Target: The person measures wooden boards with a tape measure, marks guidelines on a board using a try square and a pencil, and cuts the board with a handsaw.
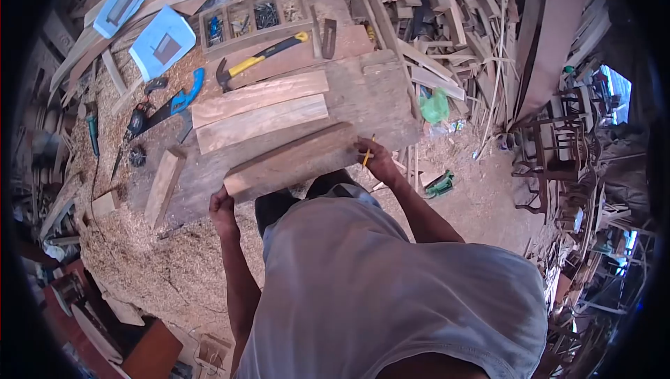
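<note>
A thick wooden board (293, 161) lies along the near edge of the workbench (370, 93), in front of my body. My left hand (222, 208) is closed at its left end. At the right end, my right hand (377, 158) touches the board with curled fingers and grips a yellow pencil (368, 150). Just beyond are two flat planks side by side, the farther one (258, 96) and the nearer one (262, 123). A shorter wood block (165, 185) rests to the left of the board.
A hammer (262, 60), a blue-handled saw (183, 100) and a compartment tray of screws (257, 45) lie farther back. Two printed sheets (164, 42) are at the back left. Scrap wood (460, 37) is piled right; a green tool (440, 184) lies on the floor.
</note>
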### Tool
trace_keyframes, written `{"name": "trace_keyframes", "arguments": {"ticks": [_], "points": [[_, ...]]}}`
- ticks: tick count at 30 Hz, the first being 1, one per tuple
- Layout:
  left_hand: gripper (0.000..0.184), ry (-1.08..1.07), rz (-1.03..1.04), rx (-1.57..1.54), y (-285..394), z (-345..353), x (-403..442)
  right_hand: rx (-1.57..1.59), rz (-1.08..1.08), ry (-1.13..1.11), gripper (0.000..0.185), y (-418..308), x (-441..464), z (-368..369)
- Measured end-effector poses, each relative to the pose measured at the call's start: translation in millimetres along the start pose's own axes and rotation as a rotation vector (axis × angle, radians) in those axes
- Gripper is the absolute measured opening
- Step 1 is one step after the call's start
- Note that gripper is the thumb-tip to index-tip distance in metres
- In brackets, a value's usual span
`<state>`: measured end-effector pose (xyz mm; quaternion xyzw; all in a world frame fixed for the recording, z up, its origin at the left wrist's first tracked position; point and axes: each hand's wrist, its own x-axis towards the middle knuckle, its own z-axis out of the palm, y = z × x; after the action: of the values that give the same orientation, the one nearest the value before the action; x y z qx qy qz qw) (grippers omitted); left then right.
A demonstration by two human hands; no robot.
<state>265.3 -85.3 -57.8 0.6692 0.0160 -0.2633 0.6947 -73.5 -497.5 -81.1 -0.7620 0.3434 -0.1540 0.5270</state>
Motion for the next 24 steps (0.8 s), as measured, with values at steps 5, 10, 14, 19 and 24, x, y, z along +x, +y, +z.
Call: {"name": "trace_keyframes", "arguments": {"ticks": [5, 10, 14, 19, 24], "points": [[0.017, 0.092, -0.031, 0.04, -18, -1, -35, -0.058, 0.067, -0.069, 0.053, -4, -21, -5], [0.032, 0.097, 0.061, 0.067, -13, 9, -36, -0.211, 0.138, 0.091, 0.05, -23, -30, 11], [0.053, 0.111, -0.231, 0.13, 1, 5, -24, -0.126, 0.023, 0.2, 0.048, -26, -17, 23], [0.051, 0.017, -0.233, 0.208, 3, 4, -17, -0.255, 0.107, 0.221, 0.047, -13, -10, 26], [0.047, -0.186, 0.076, 1.045, -32, -34, 25, -0.211, 0.021, 0.311, 0.039, 2, 2, 53]]}}
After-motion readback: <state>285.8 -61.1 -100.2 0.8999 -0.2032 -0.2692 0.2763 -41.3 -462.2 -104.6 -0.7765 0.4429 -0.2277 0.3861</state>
